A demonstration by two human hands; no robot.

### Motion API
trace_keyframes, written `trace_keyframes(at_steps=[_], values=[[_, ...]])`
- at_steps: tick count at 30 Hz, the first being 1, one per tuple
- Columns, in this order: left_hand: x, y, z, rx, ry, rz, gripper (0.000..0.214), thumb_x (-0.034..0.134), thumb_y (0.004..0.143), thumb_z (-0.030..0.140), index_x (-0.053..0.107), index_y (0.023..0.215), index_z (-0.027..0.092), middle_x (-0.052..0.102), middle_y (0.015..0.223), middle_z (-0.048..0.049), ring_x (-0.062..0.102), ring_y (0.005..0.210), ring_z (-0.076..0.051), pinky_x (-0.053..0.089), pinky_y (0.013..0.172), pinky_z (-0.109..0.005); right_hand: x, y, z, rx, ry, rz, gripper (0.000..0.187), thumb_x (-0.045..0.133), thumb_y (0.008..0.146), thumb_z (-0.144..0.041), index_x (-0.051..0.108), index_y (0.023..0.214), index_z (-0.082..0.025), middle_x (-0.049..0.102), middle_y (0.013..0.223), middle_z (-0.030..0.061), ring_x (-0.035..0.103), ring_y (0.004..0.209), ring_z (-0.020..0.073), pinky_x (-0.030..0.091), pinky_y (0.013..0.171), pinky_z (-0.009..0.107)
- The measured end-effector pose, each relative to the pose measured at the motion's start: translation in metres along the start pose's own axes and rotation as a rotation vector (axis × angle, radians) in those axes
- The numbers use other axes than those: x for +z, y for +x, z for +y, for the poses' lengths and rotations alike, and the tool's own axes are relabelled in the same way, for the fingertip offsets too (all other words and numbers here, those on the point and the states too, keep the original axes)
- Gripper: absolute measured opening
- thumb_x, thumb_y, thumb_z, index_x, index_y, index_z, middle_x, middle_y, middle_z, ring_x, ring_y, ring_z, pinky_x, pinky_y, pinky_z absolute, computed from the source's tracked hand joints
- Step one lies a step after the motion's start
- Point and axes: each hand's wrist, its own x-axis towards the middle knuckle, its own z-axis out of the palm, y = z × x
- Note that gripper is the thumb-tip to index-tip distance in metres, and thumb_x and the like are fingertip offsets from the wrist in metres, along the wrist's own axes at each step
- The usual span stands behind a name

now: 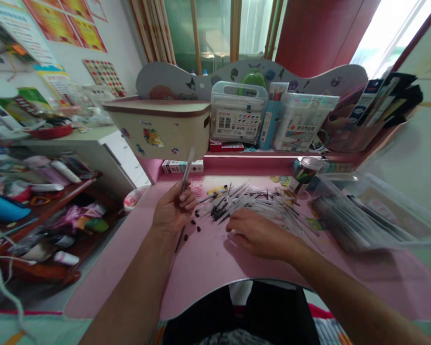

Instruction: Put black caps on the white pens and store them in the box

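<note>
My left hand (174,207) is closed around a slim pen (187,170) with a clear barrel, its upper end pointing up and away from me. Low over the pink desk (197,282), my right hand (258,234) has its fingers bent together at the near edge of a pile of pens (242,199); whether anything is between the fingertips is hidden. The pile holds many clear-barrelled pens with dark tips, lying crosswise. Several small black caps (193,222) are scattered between my hands. A thin dark stick (180,239) lies beside my left wrist.
To the right, a clear plastic box (391,211) holds more pens. A jar (305,173) stands behind the pile. On the raised shelf are a lidded cream bin (165,132), a marker case (238,112) and a pen holder (355,134). A cluttered brown rack (53,206) stands left.
</note>
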Motion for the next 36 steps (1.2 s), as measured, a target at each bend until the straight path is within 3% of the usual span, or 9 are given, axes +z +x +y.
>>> trace_keyframes(at_steps=[3,6,12,17,21,24,28,31,36], values=[[-0.003,0.002,0.007,0.044,0.011,-0.013,0.012,0.067,0.084,0.019,0.068,0.077,0.010,0.037,0.051,0.0068,0.031,0.042,-0.003,0.030,0.040,-0.014,0.015,0.020,-0.024,-0.170,-0.123,-0.086,0.013,0.058,0.088,-0.009,0.069,0.093,-0.014,0.068,0.095,0.0082,0.058,0.091,0.0210,0.042,0.082,0.032],[-0.007,0.004,0.010,0.056,-0.004,-0.015,0.012,0.066,0.085,0.020,0.067,0.078,0.011,0.037,0.052,0.0070,0.031,0.042,-0.003,0.030,0.040,-0.014,0.032,0.044,-0.031,-0.275,-0.211,-0.062,0.014,0.061,0.088,-0.009,0.070,0.097,-0.012,0.068,0.097,0.0100,0.057,0.093,0.0224,0.041,0.084,0.033],[-0.009,0.006,0.009,0.066,0.009,0.025,0.013,0.069,0.085,0.023,0.068,0.078,0.011,0.037,0.051,0.0071,0.032,0.042,-0.003,0.028,0.040,-0.014,0.073,0.092,-0.030,-0.329,-0.205,0.033,0.017,0.057,0.096,-0.022,0.072,0.095,-0.016,0.068,0.096,0.0075,0.056,0.089,0.0217,0.041,0.078,0.034],[-0.007,0.006,0.005,0.059,0.014,0.018,0.013,0.067,0.085,0.021,0.068,0.077,0.010,0.038,0.051,0.0068,0.032,0.041,-0.003,0.028,0.039,-0.014,0.087,0.103,-0.025,-0.379,-0.264,0.004,0.016,0.058,0.095,-0.018,0.072,0.089,-0.014,0.068,0.086,0.0080,0.056,0.083,0.0213,0.041,0.077,0.035],[-0.005,0.005,-0.005,0.012,0.058,-0.003,0.011,0.069,0.082,0.021,0.068,0.080,0.010,0.039,0.051,0.0069,0.031,0.041,-0.003,0.030,0.039,-0.014,0.073,0.086,-0.017,-0.363,-0.292,0.017,0.016,0.058,0.093,-0.016,0.072,0.084,-0.014,0.066,0.082,0.0094,0.056,0.082,0.0221,0.042,0.076,0.035],[-0.003,0.003,-0.018,-0.013,0.163,-0.006,0.016,0.075,0.077,0.025,0.067,0.080,0.011,0.040,0.050,0.0071,0.032,0.041,-0.003,0.029,0.039,-0.014,0.050,0.062,-0.006,-0.247,-0.189,0.117,0.014,0.061,0.091,-0.016,0.072,0.082,-0.015,0.065,0.088,0.0098,0.056,0.087,0.0217,0.044,0.078,0.034],[0.000,-0.001,-0.035,-0.058,0.334,-0.025,0.026,0.083,0.068,0.030,0.066,0.076,0.013,0.048,0.053,0.0054,0.037,0.043,-0.003,0.029,0.041,-0.014,0.014,0.025,0.018,0.025,0.235,0.339,0.013,0.059,0.086,-0.010,0.070,0.087,-0.018,0.067,0.087,0.0048,0.059,0.086,0.0172,0.046,0.079,0.030],[0.001,-0.003,-0.043,-0.040,0.443,0.000,0.028,0.086,0.063,0.030,0.068,0.074,0.013,0.048,0.050,0.0058,0.038,0.043,-0.004,0.028,0.042,-0.014,-0.003,0.006,0.036,0.277,0.656,0.587,0.007,0.060,0.083,-0.019,0.066,0.087,-0.020,0.067,0.080,0.0005,0.060,0.074,0.0143,0.048,0.070,0.027],[0.004,-0.007,-0.051,-0.012,0.574,0.019,0.028,0.088,0.058,0.030,0.074,0.075,0.014,0.055,0.052,0.0032,0.039,0.043,-0.005,0.027,0.042,-0.017,-0.006,-0.004,0.044,0.341,1.005,0.884,0.011,0.068,0.077,-0.028,0.065,0.083,-0.020,0.062,0.069,-0.0024,0.055,0.061,0.0114,0.047,0.059,0.025]])
